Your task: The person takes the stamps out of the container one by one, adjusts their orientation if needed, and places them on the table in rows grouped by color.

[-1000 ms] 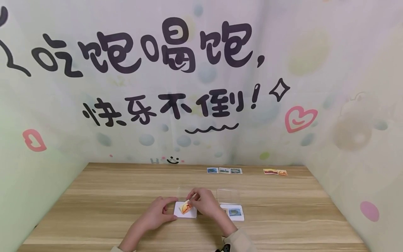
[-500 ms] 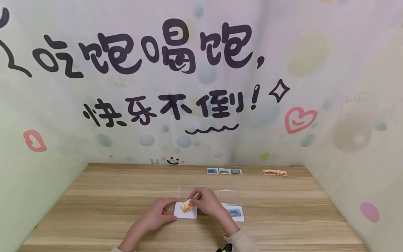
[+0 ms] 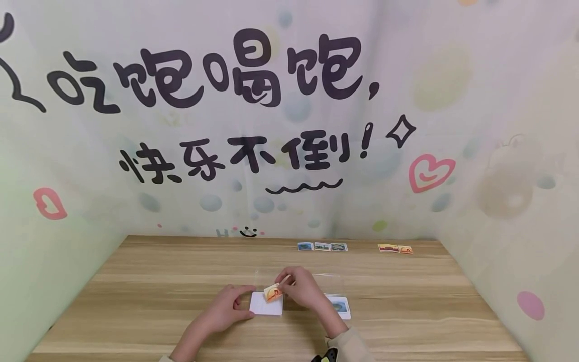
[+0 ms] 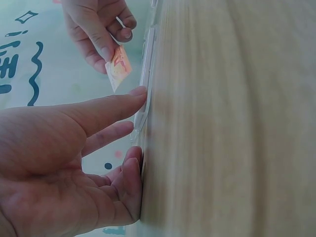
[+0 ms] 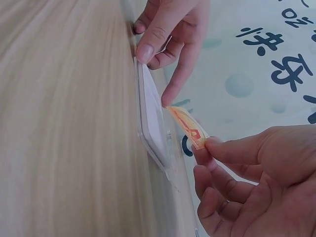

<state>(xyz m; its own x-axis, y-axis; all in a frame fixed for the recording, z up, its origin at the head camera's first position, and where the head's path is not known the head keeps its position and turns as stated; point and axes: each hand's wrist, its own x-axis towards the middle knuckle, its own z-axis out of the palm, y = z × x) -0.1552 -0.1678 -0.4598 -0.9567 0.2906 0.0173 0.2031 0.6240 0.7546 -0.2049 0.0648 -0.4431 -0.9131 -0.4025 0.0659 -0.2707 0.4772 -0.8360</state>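
Note:
In the head view a small clear plastic case (image 3: pixel 266 303) with a white inside lies open on the table. My left hand (image 3: pixel 226 306) holds its left side, thumb at the near corner and index finger at the far one. My right hand (image 3: pixel 302 287) pinches an orange-and-yellow stamp (image 3: pixel 273 292) by one edge, tilted above the case. In the right wrist view the stamp (image 5: pixel 187 127) sits between thumb and index fingertip, apart from the white surface. A second case (image 3: pixel 342 307), with a blue-green stamp in it, is partly hidden behind my right forearm.
Along the table's back edge lie three bluish stamps (image 3: pixel 322 247) in a row. Two red and orange stamps (image 3: pixel 395 249) lie farther right. The cases' transparent lids (image 3: pixel 327 284) spread behind them. A printed cloth wall (image 3: pixel 226 211) stands behind the wooden table (image 3: pixel 158 281).
My right hand has moved slightly right and up, lifting the orange stamp away from the middle of the white surface. The left hand keeps its place on the case.

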